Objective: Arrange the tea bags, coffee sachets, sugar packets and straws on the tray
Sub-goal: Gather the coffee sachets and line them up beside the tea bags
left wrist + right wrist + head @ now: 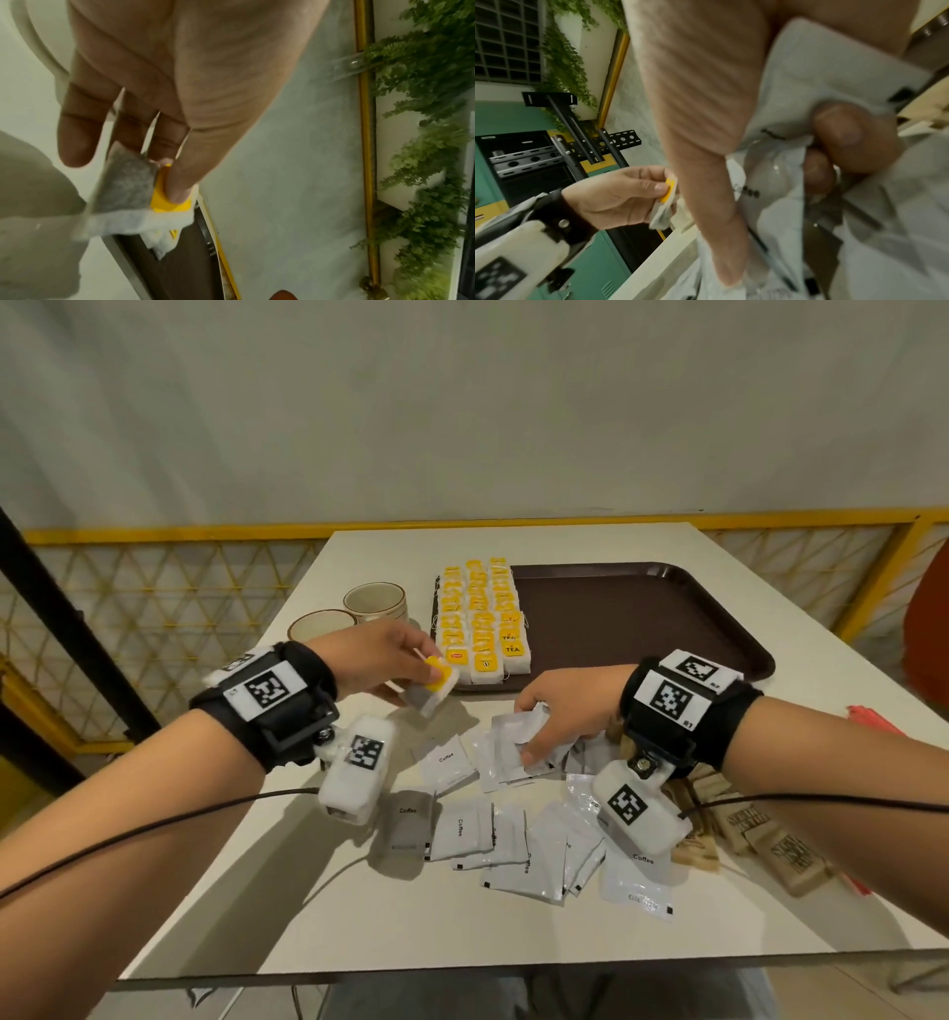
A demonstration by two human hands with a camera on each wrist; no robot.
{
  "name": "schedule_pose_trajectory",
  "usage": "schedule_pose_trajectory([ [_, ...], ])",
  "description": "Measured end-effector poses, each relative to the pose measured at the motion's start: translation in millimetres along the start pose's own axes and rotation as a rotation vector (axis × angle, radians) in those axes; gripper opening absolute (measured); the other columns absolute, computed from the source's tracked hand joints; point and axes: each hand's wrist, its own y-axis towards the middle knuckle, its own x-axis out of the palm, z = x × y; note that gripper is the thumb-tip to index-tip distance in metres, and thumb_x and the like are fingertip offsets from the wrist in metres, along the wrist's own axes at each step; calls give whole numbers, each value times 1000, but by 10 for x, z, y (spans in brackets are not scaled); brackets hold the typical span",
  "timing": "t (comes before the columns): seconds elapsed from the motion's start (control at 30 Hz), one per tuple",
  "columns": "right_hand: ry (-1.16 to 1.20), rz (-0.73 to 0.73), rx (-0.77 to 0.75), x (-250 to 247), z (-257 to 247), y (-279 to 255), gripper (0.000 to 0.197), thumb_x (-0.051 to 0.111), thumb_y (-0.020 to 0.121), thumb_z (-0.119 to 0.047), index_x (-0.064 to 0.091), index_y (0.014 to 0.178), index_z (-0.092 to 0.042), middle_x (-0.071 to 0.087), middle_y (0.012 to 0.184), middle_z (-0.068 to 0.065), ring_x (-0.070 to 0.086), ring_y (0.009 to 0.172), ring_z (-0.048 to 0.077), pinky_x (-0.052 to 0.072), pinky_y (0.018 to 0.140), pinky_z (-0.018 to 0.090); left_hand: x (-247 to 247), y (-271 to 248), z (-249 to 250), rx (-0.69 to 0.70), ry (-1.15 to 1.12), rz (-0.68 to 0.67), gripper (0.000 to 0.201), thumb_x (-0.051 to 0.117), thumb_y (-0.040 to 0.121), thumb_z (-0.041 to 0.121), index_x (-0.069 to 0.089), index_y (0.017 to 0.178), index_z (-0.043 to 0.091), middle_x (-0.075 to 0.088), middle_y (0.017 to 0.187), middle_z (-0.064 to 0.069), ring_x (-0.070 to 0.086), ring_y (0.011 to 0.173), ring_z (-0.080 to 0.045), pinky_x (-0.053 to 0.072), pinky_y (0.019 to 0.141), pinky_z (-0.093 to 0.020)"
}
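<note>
closest to the person, white coffee sachets (506, 852) lie scattered and overlapping on the near half of the white desk (318, 906), several printed "coffee" in black. to the right of them sits a heap of brown sugar packets (765, 839), their print too small to read, with a bit of red (868, 713) at the desk's right edge that i cannot make out.

both forearms reach forward over this pile, each wrist strapped with a black band carrying square black-and-white marker tags. the right hand (570, 711) is turned palm down among the sachets, its grip curled tight around a crumpled bunch of sachets (816, 105), thumb pressed on top.

the left hand (382, 660) hovers a little farther out and to the left, above the desk, its grip a pinch: thumb and fingertips closed on the yellow tag of a tea bag (431, 688), which hangs tilted just short of the tray's near left corner.

beyond lies the dark brown tray (642, 618), with rows of tea bags (482, 618) lined up along its left side, the nearest yellow tags reading "tea". left of the tray stand two beige cups (354, 611), side by side.
</note>
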Motion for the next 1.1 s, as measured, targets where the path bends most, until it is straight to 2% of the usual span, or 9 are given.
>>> schedule_pose_trajectory([
  [0.17, 39, -4, 1, 29, 23, 12, 34, 77, 79, -33, 68, 104, -12, 62, 82, 6, 55, 66, 18, 45, 47, 20, 263, 379, 309, 115, -56, 58, 14, 69, 85, 12, 59, 78, 16, 62, 80, -2, 59, 73, -11, 55, 75, -29],
  [0.23, 39, 10, -11, 39, 28, 21, 35, 77, 79, -32, 68, 103, -9, 60, 81, 7, 55, 66, 19, 47, 49, 22, 347, 556, 409, 147, 43, 105, 15, 71, 85, 15, 58, 76, 18, 61, 76, 2, 57, 69, -8, 51, 66, -23],
  [0.37, 68, 12, -12, 44, 39, 55, 34, 78, 77, -31, 68, 103, -12, 65, 87, 12, 58, 71, 19, 55, 65, 33, 463, 815, 511, 145, 121, 98, 21, 71, 84, 7, 55, 74, 16, 60, 68, 1, 60, 56, -6, 48, 53, -16],
  [0.47, 46, 1, -4, 38, 38, 65, 50, 79, 74, -37, 64, 117, -17, 69, 103, 14, 66, 82, 29, 59, 78, 43, 525, 915, 573, 174, 280, 61, 17, 70, 84, 5, 60, 74, 15, 60, 70, 1, 59, 62, -9, 49, 58, -16],
  [0.53, 34, -9, -9, 24, 51, 72, 43, 78, 74, -38, 65, 112, -22, 69, 107, 16, 67, 88, 33, 58, 80, 48, 546, 948, 611, 177, 415, 70, 8, 69, 85, 11, 64, 80, 15, 60, 74, 3, 56, 66, -8, 45, 58, -15],
  [0.63, 60, -16, -22, 17, 62, 64, 28, 78, 77, -33, 63, 101, -30, 68, 108, 14, 66, 97, 33, 57, 82, 49, 548, 1010, 621, 170, 500, 83, 8, 69, 85, 14, 70, 92, 9, 60, 81, 1, 54, 78, -12, 40, 59, -15],
  [0.73, 65, -11, -21, 21, 60, 68, 40, 77, 79, -32, 61, 114, -21, 67, 109, 10, 66, 99, 30, 58, 82, 47, 522, 1053, 631, 161, 517, 71, 13, 70, 85, 16, 70, 94, 7, 59, 84, 0, 54, 83, -14, 42, 64, -22],
  [0.87, 27, -2, 3, 12, 70, 65, 61, 76, 78, -37, 52, 132, -19, 65, 113, 8, 66, 97, 26, 59, 80, 45, 494, 1047, 633, 125, 436, -53, 8, 69, 86, 24, 63, 85, 18, 59, 80, 4, 53, 70, -8, 43, 64, -20],
  [1.1, 19, 13, -22, 20, 55, 34, 43, 75, 80, -35, 63, 114, -11, 67, 107, 14, 65, 87, 25, 58, 75, 41, 500, 1117, 510, 185, 585, 35, 9, 70, 86, 20, 63, 88, 15, 50, 72, 11, 46, 69, -5, 37, 59, -16],
])
